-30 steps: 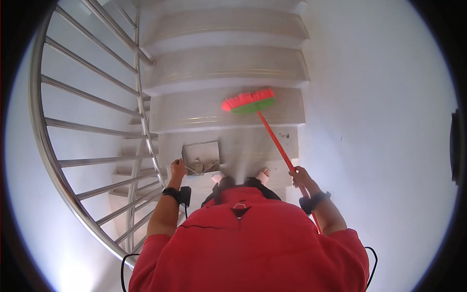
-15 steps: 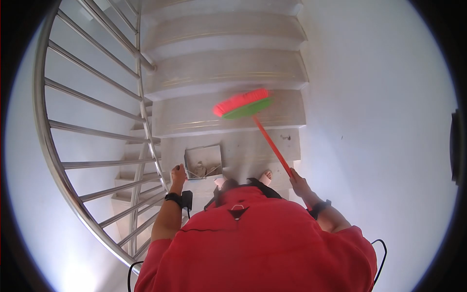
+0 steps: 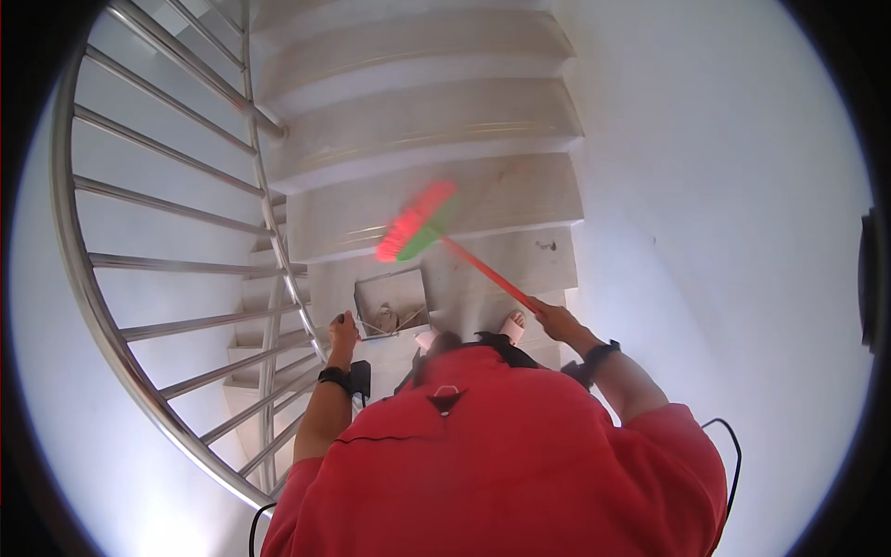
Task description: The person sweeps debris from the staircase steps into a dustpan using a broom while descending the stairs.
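A broom [image 3: 492, 276] with an orange-red handle, green base and pink bristles slants up and left from my right hand [image 3: 555, 321], whose fingers wrap round the handle. Its head is blurred by motion over the front edge of a pale stair tread. My left hand [image 3: 343, 329] is closed on a dark stick-like end beside the dustpan [image 3: 393, 293]. The dustpan is an open, boxy pan with debris in it, standing on the step below the broom head, just left of my feet.
Pale stairs [image 3: 427, 121] rise ahead of me. A curved metal railing [image 3: 65, 186] with several bars runs along the left, with lower steps behind it. A white wall [image 3: 715, 232] stands on the right. A small dark mark [image 3: 546, 246] lies on the step near that wall.
The broom head has swung left and toward me, and tilted more steeply. My right hand has moved left with the handle. My left hand and the dustpan have barely shifted.
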A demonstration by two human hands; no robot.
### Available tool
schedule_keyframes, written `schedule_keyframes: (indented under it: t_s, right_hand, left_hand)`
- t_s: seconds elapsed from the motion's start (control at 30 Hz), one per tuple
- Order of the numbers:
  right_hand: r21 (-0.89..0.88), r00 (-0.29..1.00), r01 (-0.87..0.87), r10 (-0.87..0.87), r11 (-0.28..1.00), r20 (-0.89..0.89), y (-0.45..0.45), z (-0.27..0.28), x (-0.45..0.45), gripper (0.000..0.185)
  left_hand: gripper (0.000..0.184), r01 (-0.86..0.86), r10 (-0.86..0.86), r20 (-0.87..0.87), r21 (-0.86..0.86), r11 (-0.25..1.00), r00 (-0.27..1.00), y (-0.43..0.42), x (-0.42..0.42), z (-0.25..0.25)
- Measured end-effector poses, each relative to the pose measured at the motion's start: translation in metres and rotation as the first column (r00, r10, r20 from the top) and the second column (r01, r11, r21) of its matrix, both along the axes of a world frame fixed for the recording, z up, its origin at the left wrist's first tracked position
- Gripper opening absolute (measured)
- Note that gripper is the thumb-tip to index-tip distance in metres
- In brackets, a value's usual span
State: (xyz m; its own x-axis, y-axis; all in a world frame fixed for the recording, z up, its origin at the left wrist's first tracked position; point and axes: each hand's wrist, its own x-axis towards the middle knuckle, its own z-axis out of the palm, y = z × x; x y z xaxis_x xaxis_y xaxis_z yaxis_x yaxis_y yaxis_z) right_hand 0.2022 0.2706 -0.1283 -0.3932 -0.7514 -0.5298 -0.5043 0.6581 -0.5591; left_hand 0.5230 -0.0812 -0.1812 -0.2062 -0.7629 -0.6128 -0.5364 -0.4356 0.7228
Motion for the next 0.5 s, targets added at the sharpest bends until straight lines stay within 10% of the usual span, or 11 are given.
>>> schedule_keyframes:
  t_s: [0.13, 0.5]
  right_hand:
    - [0.281, 0.992, 0.113, -0.095, 0.953, -0.078, 0.038, 0.05, -0.013, 0.048]
    - [0.123, 0.994, 0.068, -0.078, 0.99, 0.076, -0.003, 0.111, 0.006, 0.045]
  left_hand:
    - [0.033, -0.002, 0.002, 0.025, -0.017, 1.0, 1.0, 0.0, 0.003, -0.002]
    - [0.032, 0.034, -0.034, -0.01, -0.015, 0.999, 0.999, -0.003, 0.002, -0.002]
